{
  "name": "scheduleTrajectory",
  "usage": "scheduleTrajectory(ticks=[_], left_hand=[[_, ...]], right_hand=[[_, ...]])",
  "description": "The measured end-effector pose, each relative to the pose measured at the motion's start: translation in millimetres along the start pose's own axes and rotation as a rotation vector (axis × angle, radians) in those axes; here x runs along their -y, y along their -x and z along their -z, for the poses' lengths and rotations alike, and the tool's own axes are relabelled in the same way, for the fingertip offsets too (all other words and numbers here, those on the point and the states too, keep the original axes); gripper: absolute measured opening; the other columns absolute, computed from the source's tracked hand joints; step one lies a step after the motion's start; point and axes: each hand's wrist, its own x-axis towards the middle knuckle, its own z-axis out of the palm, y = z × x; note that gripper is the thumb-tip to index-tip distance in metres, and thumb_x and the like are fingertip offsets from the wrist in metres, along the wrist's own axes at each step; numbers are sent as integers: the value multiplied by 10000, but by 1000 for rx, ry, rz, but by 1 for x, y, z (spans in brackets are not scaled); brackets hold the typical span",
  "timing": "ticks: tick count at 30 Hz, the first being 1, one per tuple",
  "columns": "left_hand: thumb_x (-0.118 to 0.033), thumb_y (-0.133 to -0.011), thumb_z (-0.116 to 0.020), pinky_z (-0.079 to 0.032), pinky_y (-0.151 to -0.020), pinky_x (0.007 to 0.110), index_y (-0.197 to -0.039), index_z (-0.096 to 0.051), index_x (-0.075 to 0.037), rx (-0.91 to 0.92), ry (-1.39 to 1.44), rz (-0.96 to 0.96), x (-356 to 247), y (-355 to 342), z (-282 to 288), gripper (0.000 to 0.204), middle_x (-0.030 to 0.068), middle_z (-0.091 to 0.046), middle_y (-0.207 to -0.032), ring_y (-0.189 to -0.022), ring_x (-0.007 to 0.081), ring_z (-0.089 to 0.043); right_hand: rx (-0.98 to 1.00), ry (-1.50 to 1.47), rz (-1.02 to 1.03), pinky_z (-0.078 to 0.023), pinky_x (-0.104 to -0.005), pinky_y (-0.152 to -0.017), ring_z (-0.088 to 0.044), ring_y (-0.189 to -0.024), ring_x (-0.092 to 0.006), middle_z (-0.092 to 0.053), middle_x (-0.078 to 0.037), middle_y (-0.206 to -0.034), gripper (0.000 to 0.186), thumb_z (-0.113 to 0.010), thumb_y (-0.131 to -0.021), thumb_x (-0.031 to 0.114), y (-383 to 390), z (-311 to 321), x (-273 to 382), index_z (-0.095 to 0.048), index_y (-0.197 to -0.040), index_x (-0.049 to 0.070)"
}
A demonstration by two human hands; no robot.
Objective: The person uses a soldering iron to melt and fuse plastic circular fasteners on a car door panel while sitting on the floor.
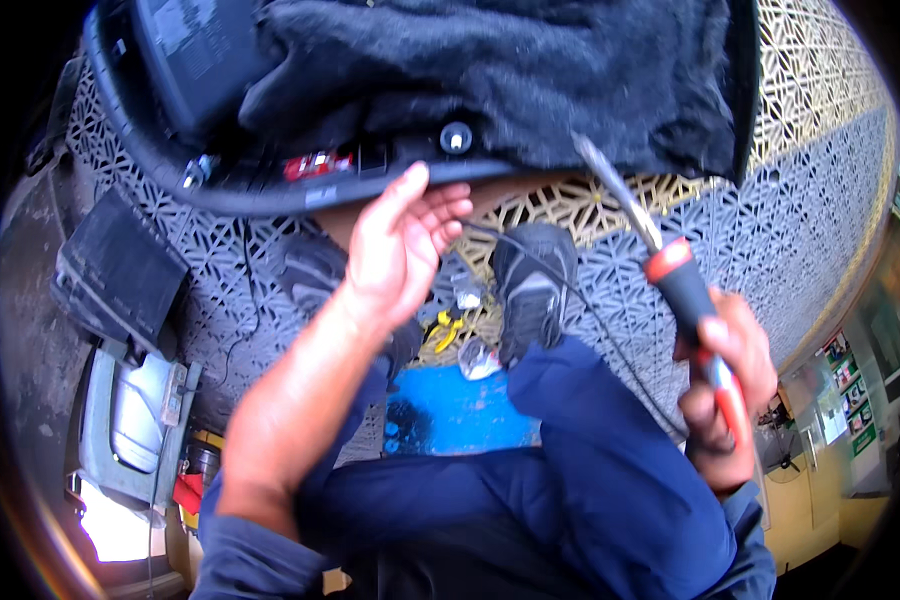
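Observation:
My right hand [720, 375] grips the red and black handle of a soldering iron [682, 285], whose metal shaft points up and left toward a black car trim panel [290, 200]. The tip is over the panel's dark felt lining [530, 70], and I cannot tell whether it touches. My left hand [405, 235] is at the panel's near edge, palm partly turned up, fingers loosely curled and apart, holding nothing. The thumb tip meets or overlaps that edge. Just beyond it are a round fitting [456, 138] and a red lamp or reflector [318, 164] in the panel.
A black cable [590, 305] runs across my legs toward my right hand. Between my shoes [535, 285] lie yellow-handled pliers [444, 330] and a clear plastic bag [478, 358], near a blue board [460, 410]. A dark box-like part [120, 265] stands on the patterned mat [815, 200] at left.

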Motion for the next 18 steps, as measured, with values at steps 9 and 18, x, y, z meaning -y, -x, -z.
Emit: scheduleTrajectory(ticks=[9, 18], left_hand=[[-181, -1009, -601, -576, -802, 329, -1060, -661, 55, -15, -174, -198, 3, -12, -14, 249, 190, -723, -1016, -935, 266, -726], [-151, -1012, -590, -579, -777, 336, -1078, -664, 58, -32, -136, -187, 4, -9, -18, 231, 203, -726, -1002, -921, 267, -727]], right_hand=[[47, -106, -1, -420, -342, -536, -557, -654, -205, -611, -62, -851, 518, -738, -874, 473, -16, 12, -19, -623, -1253, 140], [2, -83, -18, -452, -335, -519, -559, -617, -212, -599, -87, -825, 408, -753, -896, 360, -46, -6, -22, -649, -1166, 73]])
